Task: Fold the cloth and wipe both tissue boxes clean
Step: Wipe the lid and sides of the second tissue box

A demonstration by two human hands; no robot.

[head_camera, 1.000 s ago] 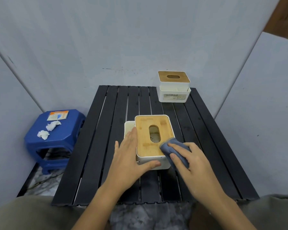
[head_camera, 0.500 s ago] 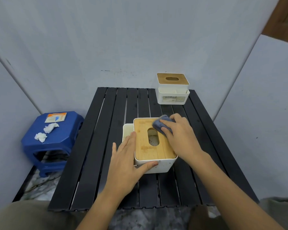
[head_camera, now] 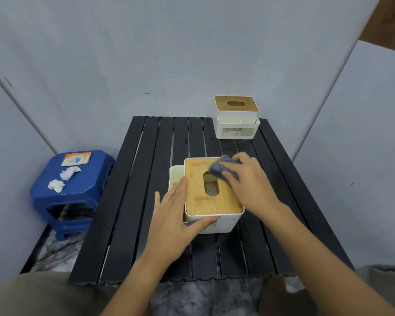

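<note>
Fingers of the right hand are lying curled over the folded blue cloth, pressing it down onto the wooden lid of the near tissue box, at about one o'clock from the lid's oval slot. Left hand is bracing the same box from nine o'clock: its fingers are stretching flat along the box's left edge and over the side compartment, and the thumb is pressing against the front wall, so nothing is being gripped, only steadied.

Judging from this, the wiping of the first box is under way, with the cloth already folded. Next, the cloth probably needs sweeping toward six o'clock across the bare remainder of the lid, keeping even pressure while the left hand is holding the box from sliding on the slatted bench; the white walls likely need attention too.

The right forearm is reaching in from five o'clock, wrist bending left. The far tissue box is standing untouched at the bench's one o'clock corner, well apart from both hands.
</note>
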